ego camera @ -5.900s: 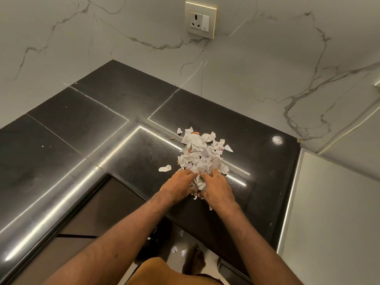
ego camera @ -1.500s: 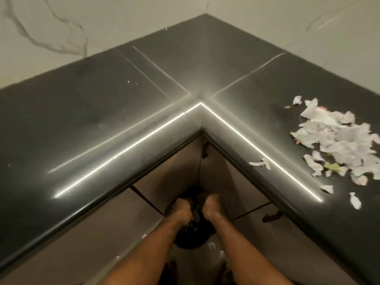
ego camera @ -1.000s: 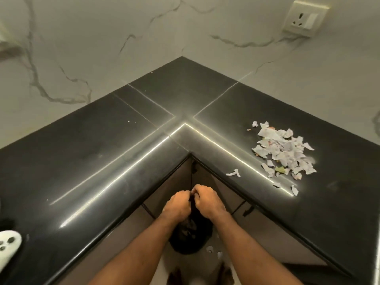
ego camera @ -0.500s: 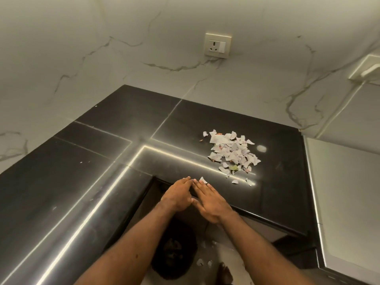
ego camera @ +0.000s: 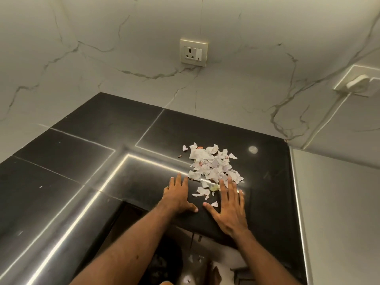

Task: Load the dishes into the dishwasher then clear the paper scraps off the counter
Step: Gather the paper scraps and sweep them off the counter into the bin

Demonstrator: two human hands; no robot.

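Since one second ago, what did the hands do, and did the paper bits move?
Both hands came up from the black bag below. The left hand and right hand now spread open on the counter at the near edge of the paper scraps, holding nothing. The scraps stayed put.

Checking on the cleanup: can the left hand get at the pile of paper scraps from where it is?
Probably yes. The left hand lies open on the black counter, its fingertips close by the near edge of the paper scraps, and nothing stands between them.
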